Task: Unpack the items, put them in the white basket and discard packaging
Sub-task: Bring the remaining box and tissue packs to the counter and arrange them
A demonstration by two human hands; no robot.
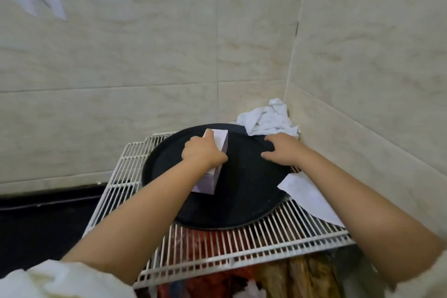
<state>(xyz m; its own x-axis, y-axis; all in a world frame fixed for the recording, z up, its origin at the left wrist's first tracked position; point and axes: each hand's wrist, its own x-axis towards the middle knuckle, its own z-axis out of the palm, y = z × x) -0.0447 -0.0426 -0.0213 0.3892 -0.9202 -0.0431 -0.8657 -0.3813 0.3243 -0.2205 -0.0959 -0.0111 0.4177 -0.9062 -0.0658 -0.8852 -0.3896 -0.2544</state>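
Left hand (204,150) grip clamped on the lilac box (212,164), resting on the black tray (246,201) atop the wire rack (242,247). Right hand (283,150) fingers spread, flat near the tray's far-right edge.

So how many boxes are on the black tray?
1: a pale purple box near the tray's left side, under the left hand. No others visible.

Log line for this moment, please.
left hand: gripping purple box | right hand: resting on black tray | box: unopened
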